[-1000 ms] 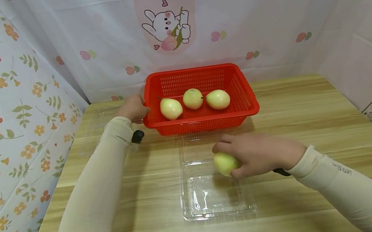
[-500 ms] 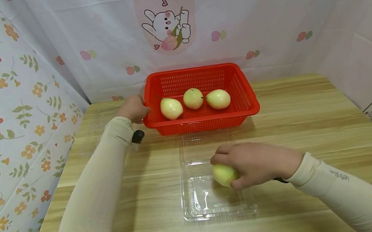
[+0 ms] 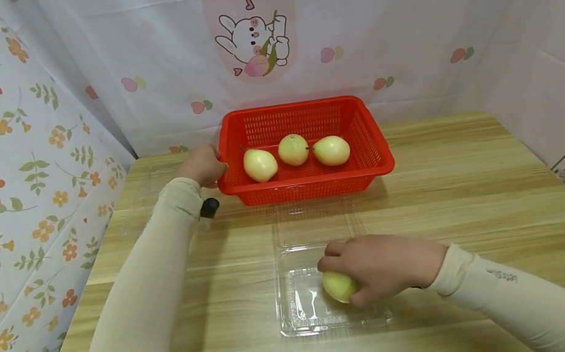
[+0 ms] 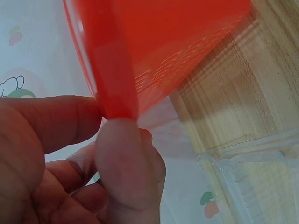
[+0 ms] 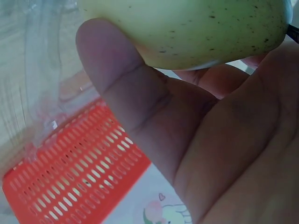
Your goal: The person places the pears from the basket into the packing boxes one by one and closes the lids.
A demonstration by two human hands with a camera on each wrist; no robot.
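My right hand grips a pale green pear, low over the near half of an opened clear plastic box. In the right wrist view, the thumb lies along the side of the speckled pear, and other fingers show behind it. With my left hand I hold the left rim of a red plastic basket. The left wrist view shows thumb and fingers pinching the red rim. Inside the basket lie three more pears.
Another clear plastic container sits at the left back of the wooden table, partly behind the left arm. A white patterned curtain hangs behind the basket, and a flowered cloth covers the left side.
My right hand has carried the pear toward me, slightly left and down, over the near half of the clear box. My left hand and the basket have stayed in place.
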